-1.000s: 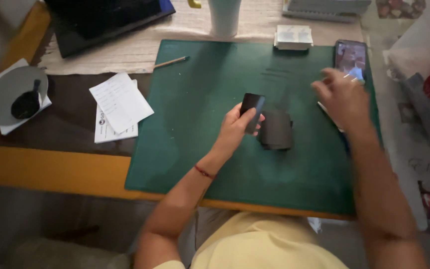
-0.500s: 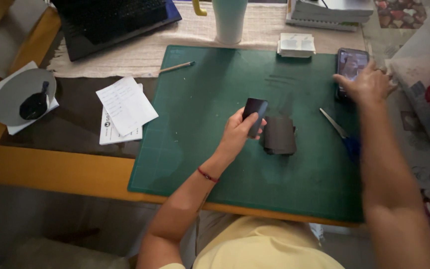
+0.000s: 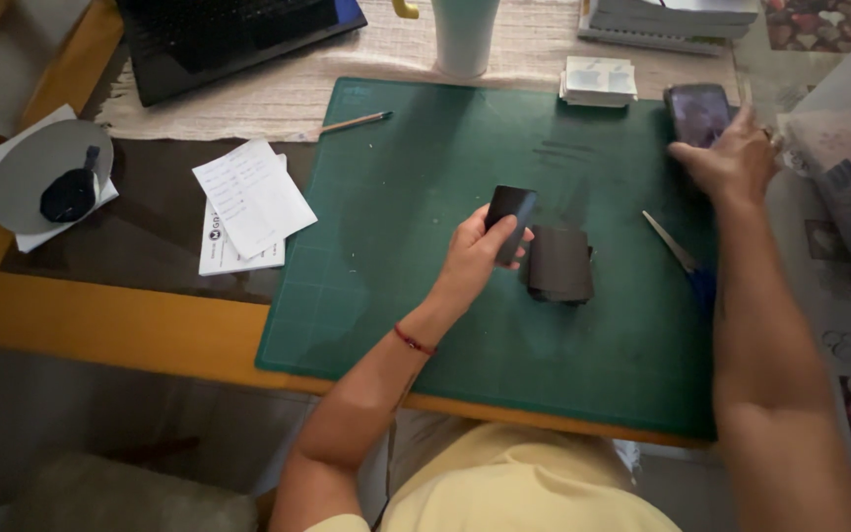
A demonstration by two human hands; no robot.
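My left hand [image 3: 480, 251] holds a small black rectangular piece [image 3: 510, 210] upright above the green cutting mat [image 3: 396, 227]. Just right of it a folded black piece [image 3: 560, 264] lies flat on the mat. My right hand [image 3: 731, 158] rests at the mat's far right corner, fingers touching a dark smartphone [image 3: 696, 111] that lies there. Scissors with a blue handle [image 3: 680, 256] lie on the mat beside my right forearm.
A stack of white cards [image 3: 598, 81] and a pale cup [image 3: 465, 34] stand at the mat's back edge. A pencil [image 3: 355, 122], white paper notes [image 3: 248, 202], a grey plate with a dark object [image 3: 46, 182] and a laptop [image 3: 229, 34] lie to the left. Books [image 3: 662, 20] sit at the back right.
My right hand has travelled from above the folded black piece out to the phone at the far right. My left hand keeps holding the black piece in nearly the same spot.
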